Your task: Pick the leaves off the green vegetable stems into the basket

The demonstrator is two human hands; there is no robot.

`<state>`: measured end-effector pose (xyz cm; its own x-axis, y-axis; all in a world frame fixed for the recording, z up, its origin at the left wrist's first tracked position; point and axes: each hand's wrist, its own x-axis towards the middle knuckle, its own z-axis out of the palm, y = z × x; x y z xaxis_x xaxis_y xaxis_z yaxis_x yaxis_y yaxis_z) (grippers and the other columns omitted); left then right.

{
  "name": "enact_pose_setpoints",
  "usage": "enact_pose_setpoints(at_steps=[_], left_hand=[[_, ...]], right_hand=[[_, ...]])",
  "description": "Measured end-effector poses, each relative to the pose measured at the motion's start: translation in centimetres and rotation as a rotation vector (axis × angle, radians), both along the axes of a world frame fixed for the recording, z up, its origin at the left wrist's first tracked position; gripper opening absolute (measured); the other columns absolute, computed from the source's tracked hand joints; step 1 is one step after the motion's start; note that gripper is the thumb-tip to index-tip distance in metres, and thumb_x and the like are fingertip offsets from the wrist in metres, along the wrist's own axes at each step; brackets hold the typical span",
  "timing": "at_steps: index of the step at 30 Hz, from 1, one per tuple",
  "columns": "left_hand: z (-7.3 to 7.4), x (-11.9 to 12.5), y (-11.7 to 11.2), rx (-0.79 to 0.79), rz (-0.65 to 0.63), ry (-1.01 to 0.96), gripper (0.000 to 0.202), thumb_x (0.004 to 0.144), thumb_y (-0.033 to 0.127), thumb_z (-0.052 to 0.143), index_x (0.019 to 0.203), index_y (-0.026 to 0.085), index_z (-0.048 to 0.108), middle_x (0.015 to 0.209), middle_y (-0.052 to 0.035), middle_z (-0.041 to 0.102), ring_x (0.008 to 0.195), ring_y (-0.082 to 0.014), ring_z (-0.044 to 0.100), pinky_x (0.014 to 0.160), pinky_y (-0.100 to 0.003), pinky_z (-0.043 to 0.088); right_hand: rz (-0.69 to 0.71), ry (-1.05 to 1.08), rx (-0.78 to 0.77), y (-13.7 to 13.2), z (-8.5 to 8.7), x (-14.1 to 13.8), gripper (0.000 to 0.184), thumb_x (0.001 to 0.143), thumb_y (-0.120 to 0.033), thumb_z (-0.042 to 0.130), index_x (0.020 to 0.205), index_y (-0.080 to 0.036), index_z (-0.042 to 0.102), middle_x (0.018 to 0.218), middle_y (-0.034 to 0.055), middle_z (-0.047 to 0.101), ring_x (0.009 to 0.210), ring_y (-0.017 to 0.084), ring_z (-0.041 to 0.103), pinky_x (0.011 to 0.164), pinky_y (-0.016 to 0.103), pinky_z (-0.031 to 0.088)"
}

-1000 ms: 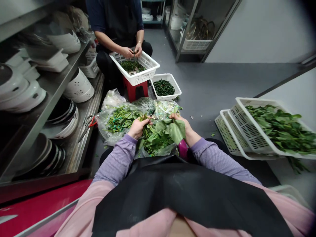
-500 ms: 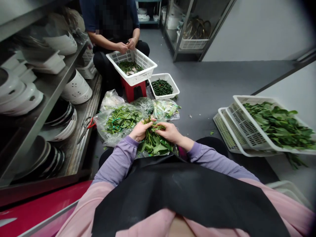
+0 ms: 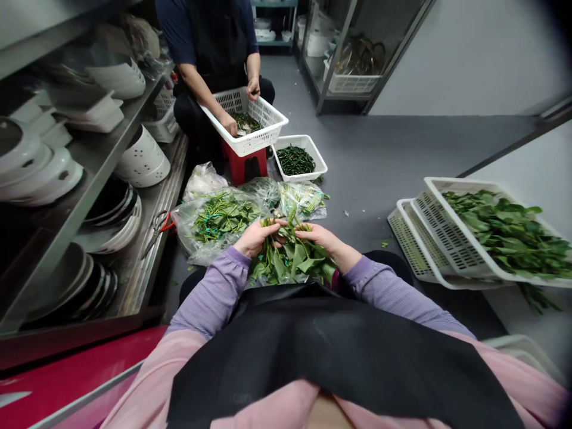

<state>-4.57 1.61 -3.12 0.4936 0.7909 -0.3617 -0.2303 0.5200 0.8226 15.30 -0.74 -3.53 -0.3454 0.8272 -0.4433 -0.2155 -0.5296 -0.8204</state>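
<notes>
My left hand (image 3: 254, 238) is closed round the stem end of a bunch of leafy greens (image 3: 290, 262) held over my lap. My right hand (image 3: 318, 236) pinches stems of the same bunch from the right side, fingers curled. The leaves hang down toward my black apron. Just beyond my hands lies a clear plastic bag of green stems (image 3: 218, 217) on the floor, with smaller bags of greens (image 3: 301, 196) beside it.
A tilted white basket of picked leaves (image 3: 500, 229) rests on stacked empty baskets at right. Another person sits ahead, hands in a white basket (image 3: 243, 119) on a red stool; a small basket of dark greens (image 3: 298, 158) is nearby. Metal shelves with bowls and scissors (image 3: 157, 226) line the left.
My right hand came in from the right, where it held broad leaves, to the bunch's stems beside my left hand. The other person lowered one hand into the basket.
</notes>
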Motion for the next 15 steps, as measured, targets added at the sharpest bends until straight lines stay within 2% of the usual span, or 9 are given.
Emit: enact_pose_setpoints(at_steps=[3, 6, 8, 11, 13, 15], left_hand=[[-0.1, -0.7, 0.9, 0.065, 0.102, 0.12, 0.02, 0.066, 0.02, 0.065, 0.083, 0.01, 0.065, 0.054, -0.001, 0.058, 0.038, -0.0072, 0.048, 0.038, -0.019, 0.036], [0.4, -1.4, 1.5, 0.172, 0.242, 0.3, 0.017, 0.063, 0.013, 0.062, 0.078, 0.01, 0.066, 0.059, -0.0008, 0.06, 0.035, -0.0031, 0.041, 0.036, -0.018, 0.03], [1.0, -1.5, 1.4, 0.231, 0.179, 0.306, 0.022, 0.065, 0.017, 0.062, 0.085, 0.01, 0.067, 0.059, -0.0004, 0.06, 0.035, -0.0022, 0.038, 0.035, -0.017, 0.026], [1.7, -1.0, 0.7, 0.246, -0.078, 0.211, 0.033, 0.07, 0.032, 0.064, 0.095, 0.011, 0.065, 0.052, 0.0016, 0.053, 0.038, -0.0039, 0.038, 0.034, -0.017, 0.02], [1.6, -0.5, 0.3, 0.248, -0.12, 0.188, 0.031, 0.068, 0.036, 0.067, 0.087, 0.011, 0.064, 0.049, 0.0023, 0.049, 0.039, -0.0043, 0.04, 0.034, -0.016, 0.019], [1.3, -0.2, 0.2, 0.246, -0.083, 0.154, 0.026, 0.067, 0.036, 0.068, 0.072, 0.011, 0.06, 0.051, 0.002, 0.049, 0.039, -0.0036, 0.04, 0.034, -0.016, 0.02]], right_hand=[[-0.024, 0.022, -0.03, 0.0, -0.2, 0.8, 0.033, 0.053, -0.03, 0.078, 0.078, -0.015, 0.063, 0.065, -0.0009, 0.064, 0.054, 0.009, 0.055, 0.057, 0.023, 0.043], [0.02, -0.002, -0.069, -0.1, -0.1, 1.4, 0.031, 0.053, -0.031, 0.077, 0.076, -0.015, 0.063, 0.066, 0.0004, 0.064, 0.054, 0.009, 0.055, 0.056, 0.023, 0.043], [0.111, -0.02, -0.085, -0.3, 0.2, 1.3, 0.03, 0.056, -0.032, 0.076, 0.077, -0.014, 0.064, 0.066, 0.0006, 0.063, 0.052, 0.008, 0.053, 0.054, 0.022, 0.041], [0.31, -0.046, -0.06, -0.7, 0.9, 0.4, 0.032, 0.061, -0.032, 0.073, 0.084, -0.011, 0.066, 0.056, -0.0025, 0.057, 0.043, 0.005, 0.043, 0.047, 0.02, 0.035], [0.412, -0.056, -0.031, -0.9, 1.3, -0.1, 0.033, 0.064, -0.033, 0.071, 0.088, -0.01, 0.067, 0.049, -0.0046, 0.052, 0.039, 0.004, 0.038, 0.044, 0.019, 0.033], [0.423, -0.044, -0.016, -1.0, 1.4, -0.5, 0.033, 0.067, -0.037, 0.069, 0.086, -0.01, 0.067, 0.053, -0.0018, 0.056, 0.042, 0.005, 0.043, 0.047, 0.021, 0.037]])
